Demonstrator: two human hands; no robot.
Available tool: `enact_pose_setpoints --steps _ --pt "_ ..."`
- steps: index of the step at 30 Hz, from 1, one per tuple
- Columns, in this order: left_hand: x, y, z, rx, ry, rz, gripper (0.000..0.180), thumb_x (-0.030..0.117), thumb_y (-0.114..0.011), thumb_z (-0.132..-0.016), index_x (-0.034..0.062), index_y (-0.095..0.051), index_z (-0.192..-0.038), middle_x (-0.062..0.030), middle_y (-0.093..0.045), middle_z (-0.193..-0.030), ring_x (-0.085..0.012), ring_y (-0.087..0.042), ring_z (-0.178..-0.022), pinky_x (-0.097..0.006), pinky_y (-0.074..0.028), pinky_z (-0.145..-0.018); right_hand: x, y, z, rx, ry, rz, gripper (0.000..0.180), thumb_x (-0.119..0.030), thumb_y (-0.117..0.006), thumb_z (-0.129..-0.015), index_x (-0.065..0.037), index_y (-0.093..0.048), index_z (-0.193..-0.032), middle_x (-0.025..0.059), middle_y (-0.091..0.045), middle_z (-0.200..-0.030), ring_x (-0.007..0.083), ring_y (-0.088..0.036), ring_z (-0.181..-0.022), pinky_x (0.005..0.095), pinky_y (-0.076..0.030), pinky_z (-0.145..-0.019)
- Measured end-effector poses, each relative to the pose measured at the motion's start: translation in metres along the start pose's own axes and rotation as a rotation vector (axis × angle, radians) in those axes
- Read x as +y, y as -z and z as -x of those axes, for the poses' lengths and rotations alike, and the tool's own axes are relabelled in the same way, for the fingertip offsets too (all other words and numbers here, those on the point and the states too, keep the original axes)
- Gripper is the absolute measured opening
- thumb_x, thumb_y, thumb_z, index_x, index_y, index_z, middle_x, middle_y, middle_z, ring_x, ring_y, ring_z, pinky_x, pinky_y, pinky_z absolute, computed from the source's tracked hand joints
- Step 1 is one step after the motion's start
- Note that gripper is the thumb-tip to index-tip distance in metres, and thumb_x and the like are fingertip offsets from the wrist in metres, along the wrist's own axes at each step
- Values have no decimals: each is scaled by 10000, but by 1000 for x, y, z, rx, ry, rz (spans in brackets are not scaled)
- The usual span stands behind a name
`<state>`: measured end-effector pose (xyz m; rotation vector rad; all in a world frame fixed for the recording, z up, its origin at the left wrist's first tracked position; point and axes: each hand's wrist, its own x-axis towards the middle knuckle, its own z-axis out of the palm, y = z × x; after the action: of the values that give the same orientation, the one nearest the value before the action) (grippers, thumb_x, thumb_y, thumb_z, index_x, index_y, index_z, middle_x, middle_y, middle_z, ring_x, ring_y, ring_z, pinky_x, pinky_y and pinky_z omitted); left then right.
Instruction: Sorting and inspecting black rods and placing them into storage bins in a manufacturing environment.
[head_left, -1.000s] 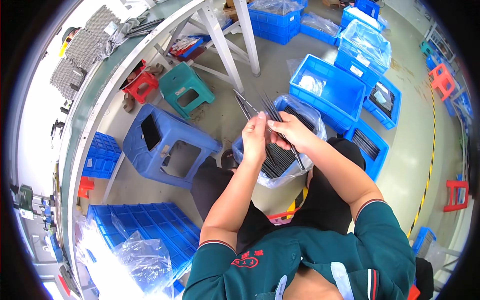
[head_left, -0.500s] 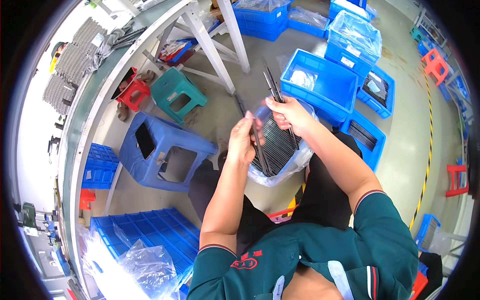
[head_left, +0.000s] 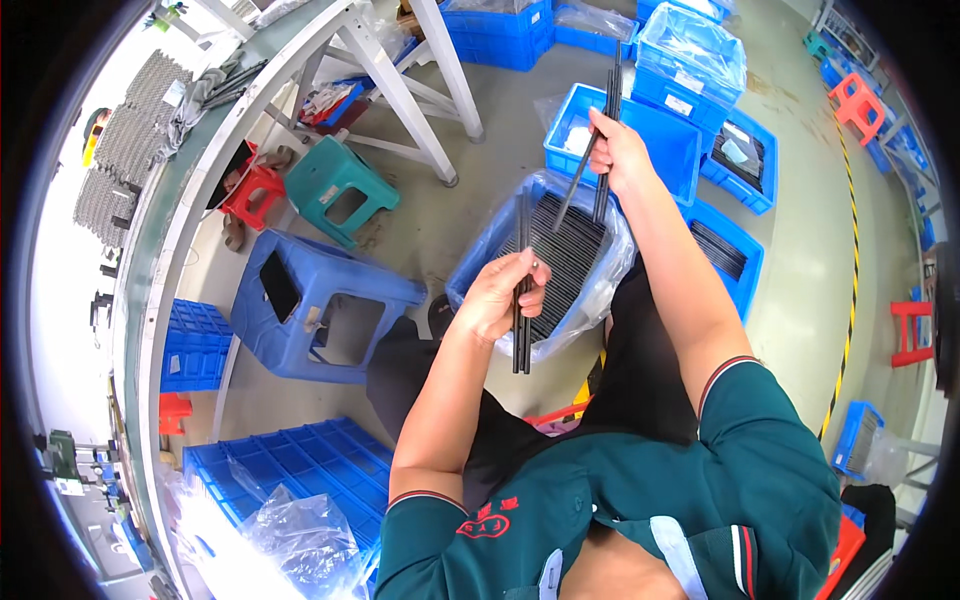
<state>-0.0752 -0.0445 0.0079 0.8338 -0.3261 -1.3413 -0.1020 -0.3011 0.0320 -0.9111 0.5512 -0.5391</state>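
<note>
Thin black rods [head_left: 522,345] stand nearly upright in my left hand [head_left: 503,297], whose fingers are closed round them. Farther off and to the right, my right hand [head_left: 620,157] grips another bundle of black rods [head_left: 612,85]. One rod [head_left: 570,198] of that bundle slants away from the others, its lower end pointing toward the bin. Both hands are over a blue bin [head_left: 462,277] lined with clear plastic, between my knees. Many similar black rods [head_left: 565,290] lie side by side in it. My fingers hide part of each bundle.
A blue stool [head_left: 345,275] with a black phone [head_left: 280,285] on it stands left, a green stool [head_left: 335,185] beyond. Blue crates [head_left: 660,150] and a tray of rods [head_left: 722,250] sit right of the bin. A white-legged workbench [head_left: 395,90] runs along the left.
My right hand has moved up and away with its rods, one now slanting out. My left hand has come lower and nearer me, its rods now more upright. The bin shows more fully.
</note>
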Motion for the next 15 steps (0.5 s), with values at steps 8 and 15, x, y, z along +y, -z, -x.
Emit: enact_pose_setpoints --steps 8,15 --pt "8 12 -13 25 -140 99 329 319 -544 -906 16 -565 -778 -166 -613 -988 -336 -636 -877 -457 -539 -757 56 -37 56 -312 -156 476 334 -355 -629 -844 -47 -534 -757 -22 -430 -517 76 -372 -371 229 -280 -348" --pt "1 17 -11 -14 -91 200 340 367 -561 -891 48 -562 -774 -38 -509 -743 -159 -468 -588 -311 -410 -541 61 -52 61 -419 72 1031 418 -389 -607 -836 24 -596 -773 137 -608 -647 213 -598 -582 320 -460 -562"
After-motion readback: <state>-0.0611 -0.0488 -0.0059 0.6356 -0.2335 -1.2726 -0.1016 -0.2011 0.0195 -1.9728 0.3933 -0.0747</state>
